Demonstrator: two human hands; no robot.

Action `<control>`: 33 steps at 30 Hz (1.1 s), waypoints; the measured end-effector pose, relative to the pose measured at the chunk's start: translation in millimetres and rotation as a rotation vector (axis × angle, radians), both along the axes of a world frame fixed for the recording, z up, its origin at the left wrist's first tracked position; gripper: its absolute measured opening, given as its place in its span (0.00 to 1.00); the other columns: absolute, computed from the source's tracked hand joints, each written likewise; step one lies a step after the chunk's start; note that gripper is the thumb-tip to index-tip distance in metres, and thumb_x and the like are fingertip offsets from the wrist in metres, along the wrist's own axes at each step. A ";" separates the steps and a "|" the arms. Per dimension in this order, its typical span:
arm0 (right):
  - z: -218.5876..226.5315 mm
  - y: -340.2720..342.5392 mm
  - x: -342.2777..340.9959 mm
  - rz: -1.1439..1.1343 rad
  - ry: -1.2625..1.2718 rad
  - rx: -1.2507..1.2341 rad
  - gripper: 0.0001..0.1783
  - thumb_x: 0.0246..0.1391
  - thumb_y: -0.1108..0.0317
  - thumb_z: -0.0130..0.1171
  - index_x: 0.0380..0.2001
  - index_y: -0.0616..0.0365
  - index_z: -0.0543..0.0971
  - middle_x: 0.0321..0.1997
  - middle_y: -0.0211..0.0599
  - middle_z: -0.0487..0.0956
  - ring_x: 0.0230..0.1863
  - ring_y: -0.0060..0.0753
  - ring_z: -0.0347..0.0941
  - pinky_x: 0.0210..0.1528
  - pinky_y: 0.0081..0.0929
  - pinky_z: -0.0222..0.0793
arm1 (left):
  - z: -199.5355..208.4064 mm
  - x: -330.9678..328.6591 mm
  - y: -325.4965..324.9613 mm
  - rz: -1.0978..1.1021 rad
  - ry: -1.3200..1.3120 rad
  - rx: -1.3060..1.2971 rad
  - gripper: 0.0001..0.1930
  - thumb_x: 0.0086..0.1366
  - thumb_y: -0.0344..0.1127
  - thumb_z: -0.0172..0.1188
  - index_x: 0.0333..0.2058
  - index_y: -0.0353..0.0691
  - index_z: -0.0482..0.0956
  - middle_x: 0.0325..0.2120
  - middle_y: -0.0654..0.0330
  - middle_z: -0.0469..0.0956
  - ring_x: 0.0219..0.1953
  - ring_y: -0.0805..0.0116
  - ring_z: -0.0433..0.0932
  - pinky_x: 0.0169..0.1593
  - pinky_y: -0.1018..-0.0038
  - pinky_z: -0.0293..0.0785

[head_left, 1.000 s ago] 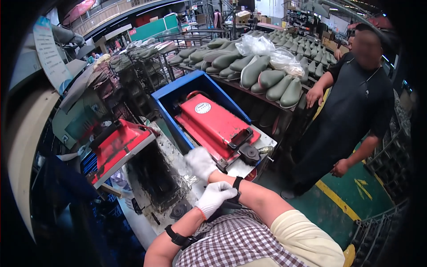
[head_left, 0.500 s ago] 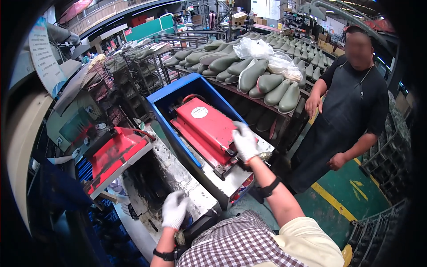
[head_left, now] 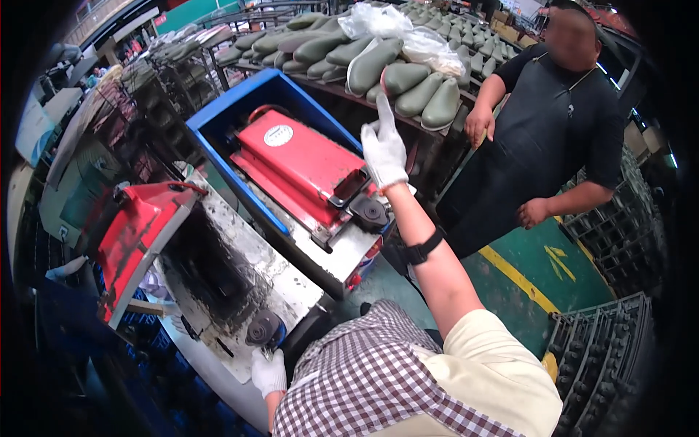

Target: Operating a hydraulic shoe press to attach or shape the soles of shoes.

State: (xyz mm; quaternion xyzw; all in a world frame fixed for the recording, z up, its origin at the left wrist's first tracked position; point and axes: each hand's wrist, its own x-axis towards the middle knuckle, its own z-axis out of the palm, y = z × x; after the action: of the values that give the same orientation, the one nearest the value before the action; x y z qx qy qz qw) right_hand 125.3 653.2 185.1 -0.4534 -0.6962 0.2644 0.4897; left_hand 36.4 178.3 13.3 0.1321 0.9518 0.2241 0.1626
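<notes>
1. Far side: smooth olive-green shoe-shaped pieces [head_left: 375,64], massed too many to count.
2. Right: one co-worker in a black apron [head_left: 524,138].
3. Centre: one open-topped blue metal box [head_left: 226,107].
4. Two boxy red metal covers: one lying flat [head_left: 306,164] inside the box, left of and nearer than the right hand; the other tilted up [head_left: 138,222] at left, farther than the left hand.
5. The white-gloved right hand [head_left: 384,148] is raised, index finger extended, nothing visible held; the white-gloved left hand [head_left: 268,371] is well apart, nearer.
6. Two round black knobs: one [head_left: 263,326] touching the left hand, grip unclear; one [head_left: 369,213] just nearer than the right.
7. One round white label [head_left: 277,136], print unreadable.
</notes>
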 end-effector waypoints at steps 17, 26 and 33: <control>-90.6 71.2 47.5 -0.042 -0.154 -0.302 0.38 0.60 0.54 0.56 0.74 0.40 0.63 0.40 0.45 0.85 0.43 0.50 0.82 0.50 0.46 0.75 | -11.0 3.8 3.9 0.040 0.015 -0.007 0.16 0.60 0.44 0.65 0.43 0.40 0.79 0.36 0.47 0.86 0.41 0.44 0.85 0.45 0.54 0.78; -162.4 69.0 91.3 0.039 -0.285 -0.507 0.40 0.60 0.53 0.55 0.75 0.47 0.61 0.58 0.52 0.80 0.59 0.55 0.77 0.62 0.43 0.71 | -16.5 1.9 3.8 0.062 -0.010 0.045 0.16 0.61 0.42 0.66 0.42 0.39 0.80 0.36 0.47 0.86 0.41 0.44 0.85 0.46 0.56 0.78; -61.8 133.1 118.3 -0.207 0.036 -0.153 0.39 0.63 0.59 0.56 0.75 0.52 0.59 0.45 0.53 0.85 0.47 0.53 0.82 0.53 0.45 0.75 | -16.0 1.2 11.3 0.029 -0.022 0.061 0.15 0.60 0.41 0.65 0.41 0.38 0.79 0.34 0.47 0.86 0.39 0.44 0.85 0.45 0.55 0.77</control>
State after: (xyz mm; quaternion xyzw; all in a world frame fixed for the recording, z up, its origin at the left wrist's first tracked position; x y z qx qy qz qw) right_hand 243.6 786.2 123.3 -0.5542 -0.6146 0.2728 0.4906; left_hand 37.6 189.6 -2.7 0.1208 0.9444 0.2570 0.1658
